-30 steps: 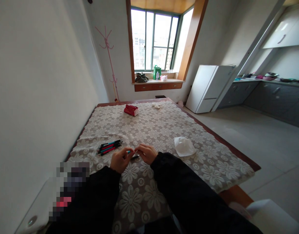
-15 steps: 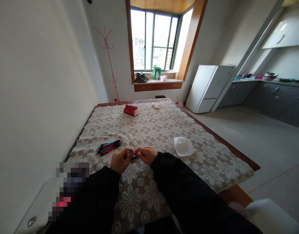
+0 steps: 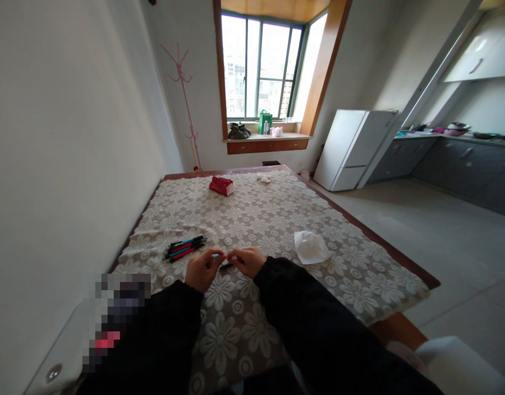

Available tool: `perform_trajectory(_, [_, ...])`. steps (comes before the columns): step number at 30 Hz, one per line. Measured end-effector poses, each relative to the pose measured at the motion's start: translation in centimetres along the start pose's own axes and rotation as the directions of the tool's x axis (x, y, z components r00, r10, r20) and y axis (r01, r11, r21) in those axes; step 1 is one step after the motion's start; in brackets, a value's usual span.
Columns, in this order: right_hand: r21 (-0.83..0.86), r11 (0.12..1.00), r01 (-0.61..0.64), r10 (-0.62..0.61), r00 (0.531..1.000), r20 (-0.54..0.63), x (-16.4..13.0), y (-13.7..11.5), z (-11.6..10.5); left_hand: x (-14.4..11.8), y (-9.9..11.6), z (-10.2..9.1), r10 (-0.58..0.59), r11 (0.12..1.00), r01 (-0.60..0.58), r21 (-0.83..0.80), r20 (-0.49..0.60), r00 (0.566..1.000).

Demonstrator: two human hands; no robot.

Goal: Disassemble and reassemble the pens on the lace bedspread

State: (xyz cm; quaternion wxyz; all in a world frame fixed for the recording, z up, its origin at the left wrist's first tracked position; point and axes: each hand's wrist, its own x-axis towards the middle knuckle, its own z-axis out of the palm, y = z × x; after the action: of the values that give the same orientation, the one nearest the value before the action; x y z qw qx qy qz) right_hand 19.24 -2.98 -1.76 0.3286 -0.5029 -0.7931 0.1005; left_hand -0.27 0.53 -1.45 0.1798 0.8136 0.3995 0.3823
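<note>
My left hand (image 3: 203,269) is closed in a pinch around a small teal pen piece (image 3: 217,256), mostly covered by the fingers. Meeting it at the fingertips, my right hand (image 3: 248,260) is also pinched closed; what it holds is too small to make out. A dark, slim pen-like piece (image 3: 226,266) lies on the cloth just beneath the fingers. Left of my hands, several pens (image 3: 184,248) in black, teal and red lie side by side in a loose bundle.
A flowered cloth (image 3: 244,214) covers the table. Crumpled white paper (image 3: 311,247) lies to the right of my hands. Farther back are a red tissue pack (image 3: 221,186) and a small whitish item (image 3: 264,179). A wall (image 3: 71,137) runs along the left side.
My fingertips have shifted slightly, and more of the dark piece beneath them shows. The pens and paper have stayed in place.
</note>
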Motion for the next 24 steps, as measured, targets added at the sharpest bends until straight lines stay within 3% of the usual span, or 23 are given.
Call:
perform_trajectory(8, [0.06, 0.99, 0.128, -0.123, 0.989, -0.081, 0.28, 0.13, -0.17, 0.06, 0.09, 0.02, 0.018, 1.0, -0.02, 0.02, 0.084, 0.996])
perform_trajectory(15, [0.101, 0.994, 0.032, -0.031, 1.0, -0.003, 0.27, -0.06, -0.21, 0.04, -0.02, 0.12, 0.029, 0.999, -0.03, 0.016, 0.064, 0.998])
perform_trajectory(20, [0.006, 0.999, -0.051, 0.052, 0.998, -0.037, 0.02, -0.47, -0.47, 0.04, 0.06, -0.01, 0.023, 1.0, -0.024, 0.018, 0.077, 0.997])
perform_trajectory(24, [0.003, 0.999, -0.035, 0.035, 0.999, -0.012, -0.01, -0.63, -0.49, 0.18, 0.47, -0.16, 0.043, 0.999, -0.042, -0.012, 0.032, 0.999])
